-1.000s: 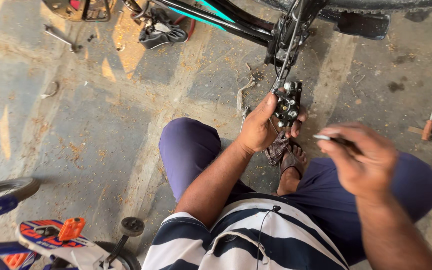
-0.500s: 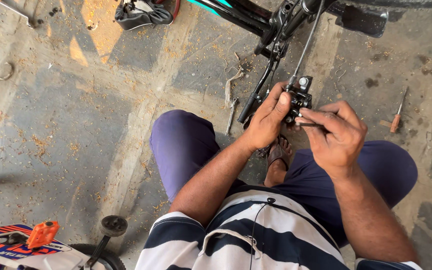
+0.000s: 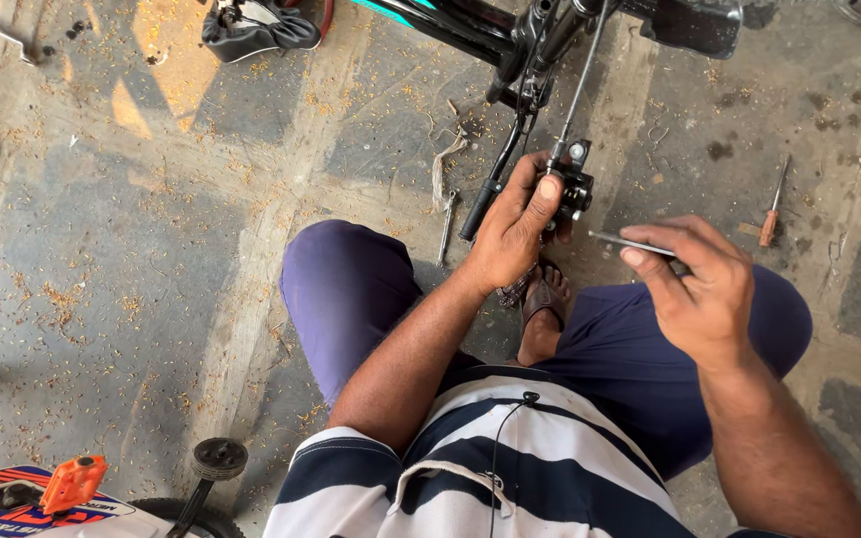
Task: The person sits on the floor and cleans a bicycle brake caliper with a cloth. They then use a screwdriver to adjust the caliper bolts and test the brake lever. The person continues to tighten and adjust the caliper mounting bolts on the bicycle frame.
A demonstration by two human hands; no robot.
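Above the knees, at twelve o'clock: black brake part [image 3: 572, 184] hanging on a thin cable [image 3: 582, 85] from the bicycle frame [image 3: 470, 25].
Left hand [image 3: 515, 227]: fingers curled tight around the brake part, thumb pressed on it.
Right hand [image 3: 700, 289]: at three o'clock, closed, pinching a thin metal tool [image 3: 632, 244] pointing toward the part, just apart from it.
Floor, two o'clock: screwdriver [image 3: 771, 214] lying well apart.

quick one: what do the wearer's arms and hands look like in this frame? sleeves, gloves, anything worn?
Both arms are bare from above the elbow down. The left hand and right hand wear no gloves; no rings, watch or bands show. A short sleeve of a navy-and-white striped shirt shows at the left upper arm.
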